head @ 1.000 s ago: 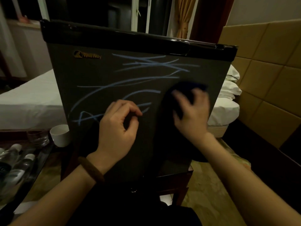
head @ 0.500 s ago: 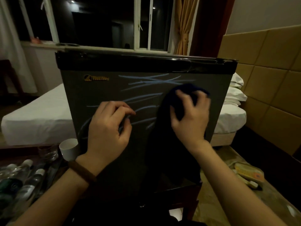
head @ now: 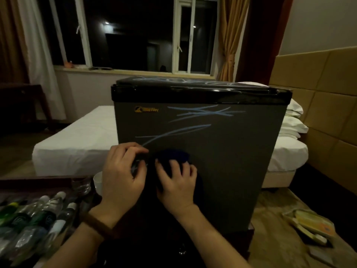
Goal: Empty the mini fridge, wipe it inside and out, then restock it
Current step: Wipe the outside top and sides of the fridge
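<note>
Both hands had dropped lower and leftward on the mini fridge [head: 212, 151] door, clearing several chalk marks [head: 201, 113] from its middle. Right hand [head: 176, 182], fingers spread flat, pressed the dark cloth [head: 172, 157] to the door; left hand [head: 123, 176] curled in a closed grip round a small dark object, unidentifiable. Cloth judged soft, light, best bunched under the palm; fridge heavy, rigid, standing before the bed [head: 77, 144], bottles [head: 38, 215] at left.

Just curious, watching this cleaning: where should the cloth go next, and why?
Probably up and to the right. The right hand presses the dark cloth low on the fridge front, while blue scribbles remain above it, untouched. The left hand grips something small and blurred beside it.
</note>
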`<action>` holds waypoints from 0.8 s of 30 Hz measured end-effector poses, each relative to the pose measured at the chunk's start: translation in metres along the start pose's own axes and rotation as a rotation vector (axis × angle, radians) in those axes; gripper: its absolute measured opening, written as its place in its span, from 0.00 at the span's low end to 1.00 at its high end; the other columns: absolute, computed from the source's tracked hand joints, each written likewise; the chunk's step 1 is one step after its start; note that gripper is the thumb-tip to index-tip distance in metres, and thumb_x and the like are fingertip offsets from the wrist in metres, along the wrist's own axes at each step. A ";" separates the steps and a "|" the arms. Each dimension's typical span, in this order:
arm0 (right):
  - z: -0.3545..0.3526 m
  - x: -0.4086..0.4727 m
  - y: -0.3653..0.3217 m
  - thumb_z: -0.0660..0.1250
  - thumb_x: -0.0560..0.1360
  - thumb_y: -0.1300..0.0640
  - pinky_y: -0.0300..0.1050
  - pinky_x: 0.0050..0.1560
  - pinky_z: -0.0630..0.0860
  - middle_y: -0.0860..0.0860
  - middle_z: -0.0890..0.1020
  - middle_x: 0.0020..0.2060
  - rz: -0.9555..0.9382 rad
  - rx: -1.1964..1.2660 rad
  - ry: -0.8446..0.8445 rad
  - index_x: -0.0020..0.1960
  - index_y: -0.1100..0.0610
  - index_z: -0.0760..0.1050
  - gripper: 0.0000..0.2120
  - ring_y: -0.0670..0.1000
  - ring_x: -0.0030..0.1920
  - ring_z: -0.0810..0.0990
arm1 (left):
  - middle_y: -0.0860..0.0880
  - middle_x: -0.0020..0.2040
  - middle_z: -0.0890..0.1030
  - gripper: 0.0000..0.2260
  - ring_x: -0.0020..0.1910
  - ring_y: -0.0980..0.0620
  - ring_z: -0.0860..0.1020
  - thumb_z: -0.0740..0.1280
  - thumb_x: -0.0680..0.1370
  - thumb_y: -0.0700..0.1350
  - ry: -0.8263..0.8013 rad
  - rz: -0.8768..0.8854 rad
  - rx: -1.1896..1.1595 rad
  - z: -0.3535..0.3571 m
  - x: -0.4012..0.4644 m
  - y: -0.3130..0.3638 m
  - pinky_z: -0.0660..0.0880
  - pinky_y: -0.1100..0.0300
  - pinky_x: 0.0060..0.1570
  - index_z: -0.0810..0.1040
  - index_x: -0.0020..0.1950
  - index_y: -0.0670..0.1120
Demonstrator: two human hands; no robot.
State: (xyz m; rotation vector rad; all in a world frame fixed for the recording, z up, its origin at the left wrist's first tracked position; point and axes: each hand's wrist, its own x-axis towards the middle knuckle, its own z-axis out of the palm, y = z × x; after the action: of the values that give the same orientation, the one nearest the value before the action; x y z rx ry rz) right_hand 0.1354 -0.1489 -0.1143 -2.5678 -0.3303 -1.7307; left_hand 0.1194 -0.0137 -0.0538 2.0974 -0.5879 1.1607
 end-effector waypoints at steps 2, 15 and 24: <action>-0.002 0.000 0.013 0.76 0.58 0.47 0.56 0.43 0.76 0.54 0.67 0.52 -0.126 -0.002 -0.017 0.60 0.48 0.67 0.34 0.59 0.50 0.68 | 0.46 0.49 0.77 0.12 0.51 0.54 0.70 0.58 0.71 0.45 0.009 -0.039 -0.006 0.000 -0.001 -0.006 0.63 0.72 0.52 0.78 0.48 0.44; 0.007 -0.001 -0.004 0.71 0.61 0.46 0.61 0.44 0.74 0.58 0.67 0.53 0.223 -0.032 0.036 0.61 0.51 0.67 0.30 0.61 0.49 0.66 | 0.53 0.49 0.71 0.11 0.51 0.60 0.67 0.59 0.71 0.44 0.138 -0.148 -0.081 0.011 -0.030 -0.044 0.61 0.76 0.53 0.78 0.47 0.43; 0.002 -0.001 -0.015 0.71 0.63 0.49 0.56 0.45 0.74 0.55 0.67 0.53 -0.021 0.092 -0.043 0.59 0.50 0.69 0.25 0.59 0.50 0.66 | 0.51 0.48 0.73 0.08 0.50 0.56 0.70 0.61 0.71 0.41 0.187 -0.250 -0.115 -0.003 -0.036 -0.063 0.64 0.72 0.50 0.75 0.48 0.49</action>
State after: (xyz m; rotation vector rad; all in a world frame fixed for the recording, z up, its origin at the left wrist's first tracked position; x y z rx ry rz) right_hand 0.1337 -0.1340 -0.1171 -2.5486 -0.4296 -1.6280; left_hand 0.1407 0.0342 -0.1041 1.8782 -0.2882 1.1339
